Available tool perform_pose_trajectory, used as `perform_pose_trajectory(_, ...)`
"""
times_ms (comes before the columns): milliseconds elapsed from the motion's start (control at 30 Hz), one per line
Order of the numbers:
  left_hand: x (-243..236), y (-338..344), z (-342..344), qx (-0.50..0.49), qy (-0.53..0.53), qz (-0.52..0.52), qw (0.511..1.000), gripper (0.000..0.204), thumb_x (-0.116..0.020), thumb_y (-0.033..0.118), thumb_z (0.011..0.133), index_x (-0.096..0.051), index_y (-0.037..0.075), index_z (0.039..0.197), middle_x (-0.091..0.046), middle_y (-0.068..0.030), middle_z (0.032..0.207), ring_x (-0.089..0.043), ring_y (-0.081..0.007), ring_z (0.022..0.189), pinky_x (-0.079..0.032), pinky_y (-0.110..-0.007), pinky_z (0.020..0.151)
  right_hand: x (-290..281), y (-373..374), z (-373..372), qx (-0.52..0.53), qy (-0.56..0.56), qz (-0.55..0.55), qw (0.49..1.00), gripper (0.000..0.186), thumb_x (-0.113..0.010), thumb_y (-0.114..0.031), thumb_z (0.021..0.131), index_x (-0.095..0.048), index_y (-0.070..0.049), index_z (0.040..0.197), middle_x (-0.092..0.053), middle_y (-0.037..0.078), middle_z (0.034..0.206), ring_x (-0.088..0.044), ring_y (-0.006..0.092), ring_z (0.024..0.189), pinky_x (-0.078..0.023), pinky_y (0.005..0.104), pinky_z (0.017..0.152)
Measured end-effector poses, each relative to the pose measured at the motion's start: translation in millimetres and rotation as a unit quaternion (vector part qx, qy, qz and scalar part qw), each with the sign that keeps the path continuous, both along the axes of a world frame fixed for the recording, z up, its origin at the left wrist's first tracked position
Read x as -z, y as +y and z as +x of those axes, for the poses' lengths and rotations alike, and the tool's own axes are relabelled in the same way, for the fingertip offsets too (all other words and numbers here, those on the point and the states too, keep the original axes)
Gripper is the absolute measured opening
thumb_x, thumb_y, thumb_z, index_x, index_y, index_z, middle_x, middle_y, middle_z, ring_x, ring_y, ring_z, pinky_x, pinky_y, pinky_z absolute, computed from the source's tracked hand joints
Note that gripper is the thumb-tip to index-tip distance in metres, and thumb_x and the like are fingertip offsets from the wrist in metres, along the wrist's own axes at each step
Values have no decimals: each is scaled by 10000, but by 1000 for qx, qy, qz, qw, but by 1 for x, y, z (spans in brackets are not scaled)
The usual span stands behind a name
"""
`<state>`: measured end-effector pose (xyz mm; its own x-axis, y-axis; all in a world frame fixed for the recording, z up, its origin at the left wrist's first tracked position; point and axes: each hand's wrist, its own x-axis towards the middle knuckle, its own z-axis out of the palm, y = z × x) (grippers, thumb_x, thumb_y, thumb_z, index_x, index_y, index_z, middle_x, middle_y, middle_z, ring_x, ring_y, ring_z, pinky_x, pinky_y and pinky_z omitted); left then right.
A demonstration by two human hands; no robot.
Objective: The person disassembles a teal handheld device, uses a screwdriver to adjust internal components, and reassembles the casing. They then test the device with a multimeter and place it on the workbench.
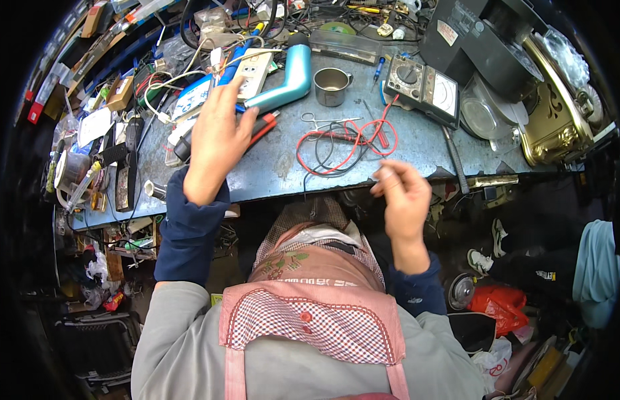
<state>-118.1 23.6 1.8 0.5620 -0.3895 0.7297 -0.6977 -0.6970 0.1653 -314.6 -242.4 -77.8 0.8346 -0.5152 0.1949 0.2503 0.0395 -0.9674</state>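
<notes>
My left hand (220, 137) is stretched out over the left part of the bench with its fingers extended and nothing seen in it. Just beside its fingers lie a teal hair dryer (287, 83), a white power strip (251, 70) and a tool with red-and-black handles (262, 127), partly covered by the hand. My right hand (405, 200) is off the bench's front edge, thumb and fingers drawn together; whatever they pinch, if anything, cannot be made out. Near it lie tangled red and black test leads (337, 163). The red lead runs to an analog multimeter (423, 90).
A metal cup (332, 88) stands mid-bench, with scissor-shaped forceps (330, 121) in front. A blue screwdriver (379, 70) lies by the meter. Dark rod (455, 160) overhangs the edge. Black appliance (480, 43) and gold ornate casing (557, 110) stand right; clutter and a solder spool (71, 170) fill the left.
</notes>
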Motion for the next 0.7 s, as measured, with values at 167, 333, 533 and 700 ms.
perform_pose_trajectory(167,25,-65,11,189,204,52,959,245,-704,109,977,-768,-3,1186,-757,-209,1089,-748,-372,989,-595,-458,873,-6,-67,77,109,-53,-101,987,153,-711,-85,1057,-753,27,1153,-756,55,935,-651,89,751,-517,251,664)
perform_pose_trajectory(333,32,-127,48,182,251,237,921,221,-790,170,878,-801,8,1029,-775,-228,923,-756,-431,922,-586,-515,839,-2,-71,87,107,100,-385,911,189,-804,-185,917,-810,-55,1054,-769,123,953,-762,302,851,-583,406,767)
perform_pose_trajectory(533,10,-132,42,167,306,345,871,216,-804,180,810,-777,4,931,-771,-230,895,-757,-419,895,-587,-498,799,-8,-63,84,111,139,-417,892,293,-836,-228,866,-816,-79,1117,-764,117,1041,-751,323,962,-591,438,857)
perform_pose_trajectory(700,35,-116,40,193,214,306,907,262,-747,134,812,-750,-45,1004,-763,-240,990,-760,-444,939,-615,-530,850,-9,-60,82,114,119,-471,867,358,-845,-234,823,-816,-92,1150,-767,96,1088,-725,331,1065,-588,450,921)
